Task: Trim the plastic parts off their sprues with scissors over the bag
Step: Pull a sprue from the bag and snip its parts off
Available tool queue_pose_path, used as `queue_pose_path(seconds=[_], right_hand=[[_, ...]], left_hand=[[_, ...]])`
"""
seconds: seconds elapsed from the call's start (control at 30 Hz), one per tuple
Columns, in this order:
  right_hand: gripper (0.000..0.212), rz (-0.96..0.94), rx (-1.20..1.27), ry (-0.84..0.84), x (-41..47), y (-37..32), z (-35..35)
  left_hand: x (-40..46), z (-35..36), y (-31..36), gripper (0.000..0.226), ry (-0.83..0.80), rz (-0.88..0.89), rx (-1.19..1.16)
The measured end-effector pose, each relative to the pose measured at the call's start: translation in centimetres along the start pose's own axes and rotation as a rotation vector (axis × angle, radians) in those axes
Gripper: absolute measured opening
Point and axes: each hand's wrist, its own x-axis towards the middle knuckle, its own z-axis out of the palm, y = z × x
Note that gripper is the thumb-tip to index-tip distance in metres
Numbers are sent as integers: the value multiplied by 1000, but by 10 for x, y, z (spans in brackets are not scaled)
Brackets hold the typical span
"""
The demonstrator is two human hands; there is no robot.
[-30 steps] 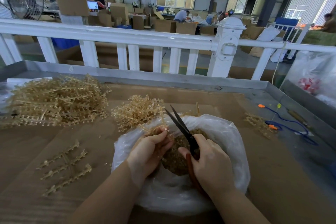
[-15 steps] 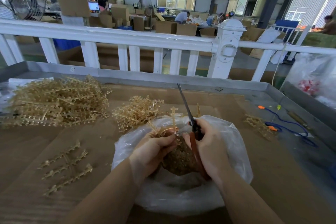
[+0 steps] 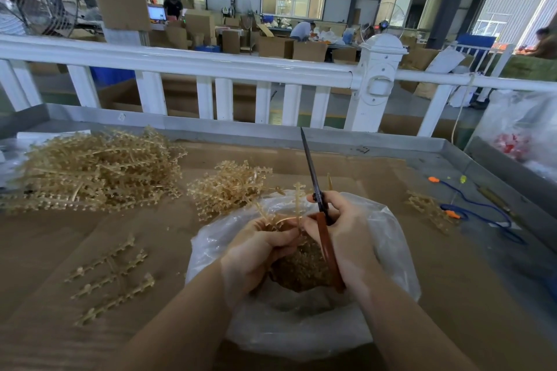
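the sprue (image 3: 297,205) stands upright over the bag (image 3: 388,238), pinched low by my left hand (image 3: 256,250); my right hand (image 3: 340,229), curled round the closed scissors (image 3: 316,190), sits just right, blades parallel to it.

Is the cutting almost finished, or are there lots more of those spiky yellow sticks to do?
Some is done: a brown heap of cut parts sits in the bag. In hand: the left hand holds a sprue over it, and the right hand grips the scissors, blades closed. Lots is left: the big pile and small pile wait behind.
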Motion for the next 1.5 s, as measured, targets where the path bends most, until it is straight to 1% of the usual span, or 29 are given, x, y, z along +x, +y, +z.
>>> queue_pose_path(seconds=[0.07,0.1,0.17,0.23,0.3,0.37,0.4,0.43,0.47,0.53,0.6,0.63,0.83,1.0,1.17,1.3,1.5], right_hand=[[29,-13,-39,-3,1,0,0],[27,-15,-56,-5,2,1,0],[25,-15,-66,-24,2,2,-1],[24,-22,-76,-47,2,2,0],[23,-48,-114,-55,1,3,0],[22,-80,-151,-56,-1,6,-2],[21,-100,-178,-59,-3,8,-3],[20,-121,-219,-61,-6,11,-3],[19,-135,-273,-60,-8,13,-4],[20,-159,-393,-65,-13,17,-6],[27,-187,-504,-103,-15,22,-6],[29,-194,-549,-123,-16,23,-6],[35,-260,-690,-125,-19,30,-10],[37,-279,-771,-124,-20,33,-11],[35,-290,-826,-136,-20,32,-12],[33,-285,-839,-141,-20,32,-12],[31,-284,-845,-152,-21,33,-10]], left_hand=[[1,-1,1,28,14,7,18],[1,-1,3,29,23,7,27],[0,0,5,23,40,4,40],[2,1,4,18,92,-1,36],[2,2,4,7,142,-6,12],[2,4,6,10,179,-24,-61],[3,3,7,9,199,-39,-108],[2,4,9,3,217,-55,-154],[2,4,10,4,227,-66,-197],[1,5,13,9,234,-85,-263],[0,5,15,4,235,-96,-284],[0,6,16,4,237,-105,-287],[-4,6,17,16,267,-136,-297],[-5,8,16,21,280,-140,-293],[-5,8,17,13,282,-155,-273],[-3,9,16,10,284,-154,-256],[-4,9,15,13,282,-161,-253]])
